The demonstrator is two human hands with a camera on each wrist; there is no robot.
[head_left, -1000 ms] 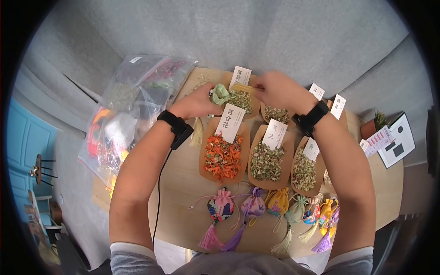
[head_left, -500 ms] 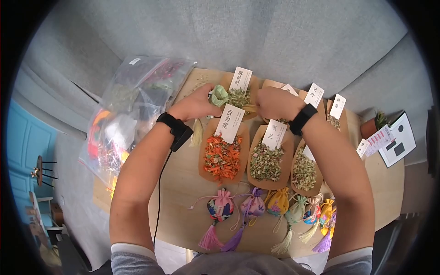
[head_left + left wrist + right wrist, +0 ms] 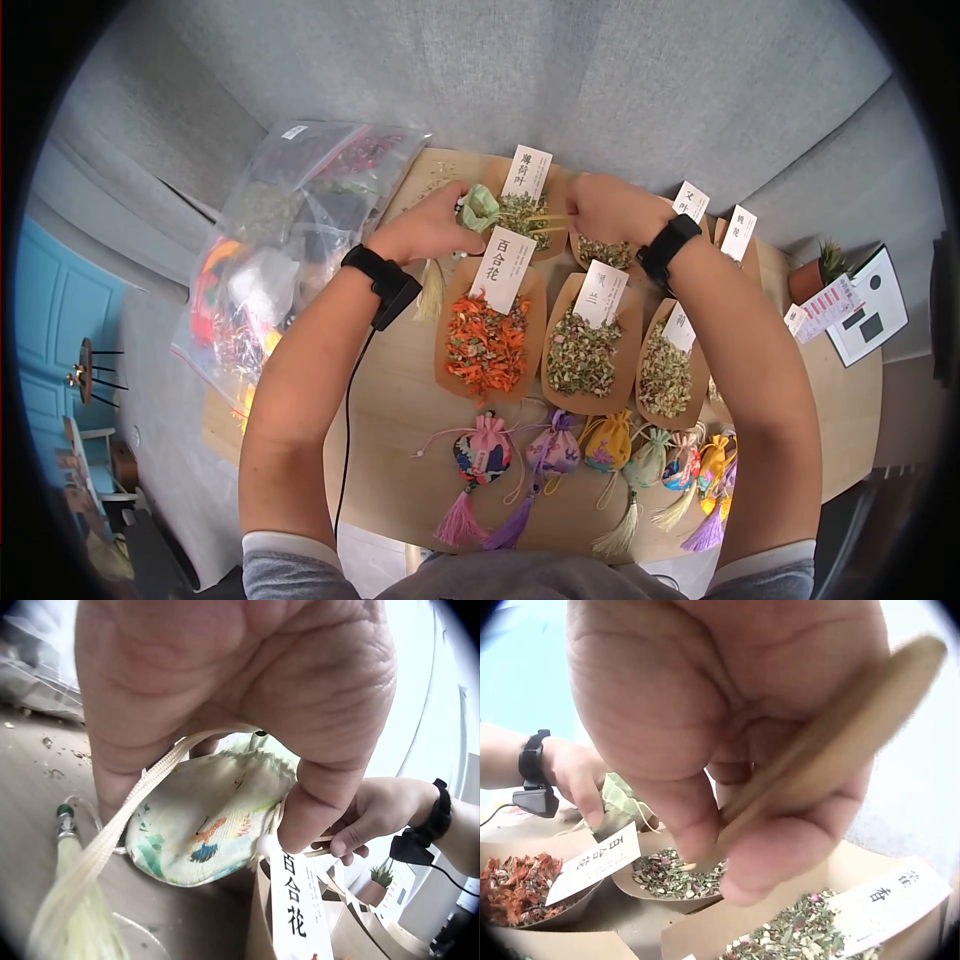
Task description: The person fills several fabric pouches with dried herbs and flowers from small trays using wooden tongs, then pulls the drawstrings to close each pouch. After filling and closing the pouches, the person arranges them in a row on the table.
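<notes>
In the head view, my left hand (image 3: pixel 432 225) holds a pale green drawstring pouch (image 3: pixel 480 207) by its upper part, its mouth gathered open. The left wrist view shows the painted fabric side of the pouch (image 3: pixel 202 840) between thumb and fingers, with a cream cord across it. My right hand (image 3: pixel 615 208) pinches wooden tongs (image 3: pixel 840 735), whose two thin prongs point left, slightly apart. Their tips overlap the dried herbs (image 3: pixel 522 215) in the back brown tray (image 3: pixel 558 182), just right of the pouch. A yellow-green tassel (image 3: pixel 430 290) hangs below the left hand.
In front stand brown trays of orange petals (image 3: pixel 487 345) and green herbs (image 3: pixel 582 360), with white label cards. Several tasselled sachets (image 3: pixel 482 450) line the near table edge. Clear plastic bags (image 3: pixel 290 230) lie at left; a potted plant (image 3: pixel 818 270) stands at right.
My right hand dipped toward me over the back tray, then rose back a little. The tong prongs now show spread apart. The left hand and pouch stay in place.
</notes>
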